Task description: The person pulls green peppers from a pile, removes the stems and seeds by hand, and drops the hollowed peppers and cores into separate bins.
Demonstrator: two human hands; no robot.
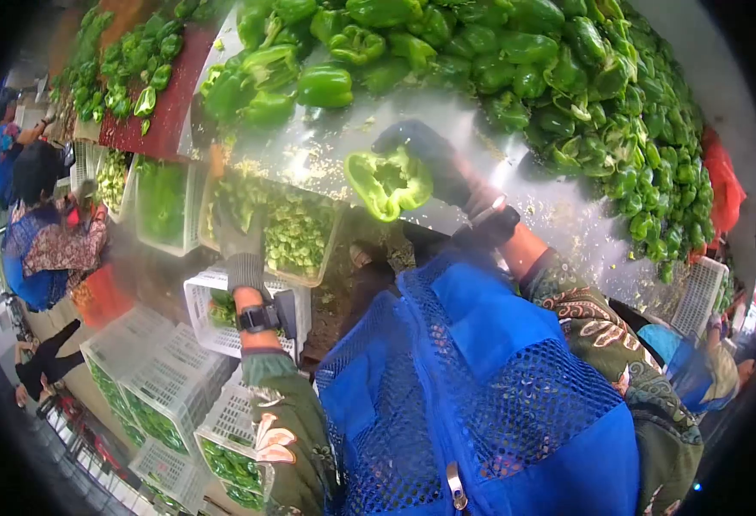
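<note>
Shiny grey metal faces the table (558,215), dotted with pale bits. Over its near edge is a cut green pepper (382,193), its hollow side turned outward. The right hand (434,159), in a dark glove, has it from behind with fingers closed round the skin, probably because that leaves the opening unobstructed and the pepper steady.

Left of that, just off the table's near edge, the left hand (236,225) hangs in a grey glove above a tub (300,277) of pale green pieces. It is blurred, so I cannot tell how far its fingers are spread or whether they have hold of anything. The tub sits close against the table, seemingly so that it lies within short reach.

The pepper heap (532,60) is banked along the table's far side and right end, which seems to keep the near strip free for the hands. A white crate (210,337) stands nearer the body than the tub, below the table's edge.
</note>
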